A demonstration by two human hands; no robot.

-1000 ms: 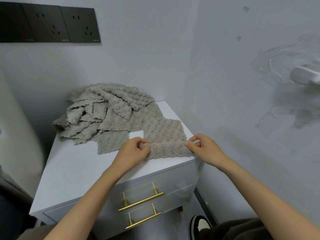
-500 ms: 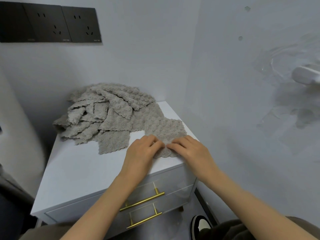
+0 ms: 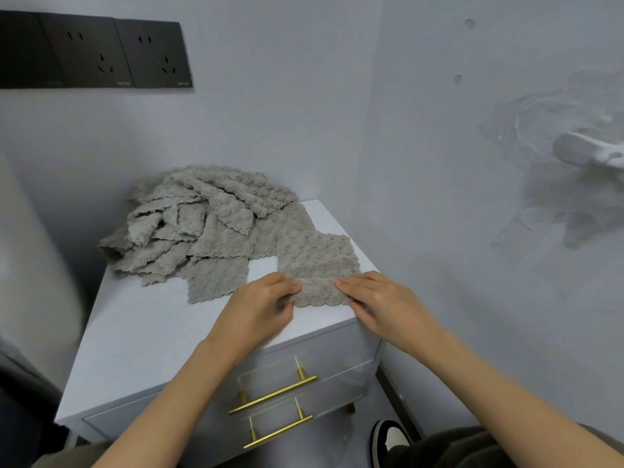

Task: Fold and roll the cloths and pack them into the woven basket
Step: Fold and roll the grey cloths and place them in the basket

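I have 1 cloth [image 3: 317, 261] spread flat at the near right corner of the cabinet top [image 3: 141, 332], apart from the heap of cloths [image 3: 202, 224] at the back. My left hand [image 3: 260, 305] pinches the cloth's near left edge with curled fingers and thumb. My right hand [image 3: 381, 298] lies on the near right edge with fingers straight, pressing it down.

I judge this to be the start of a fold or roll from the near edge. To do it well I would keep both hands level so the edge turns over straight, hold the 2 corners in line, and press the thick pile flat as I go, since it looks springy and likely to loosen. The basket is not in view, so packing waits.
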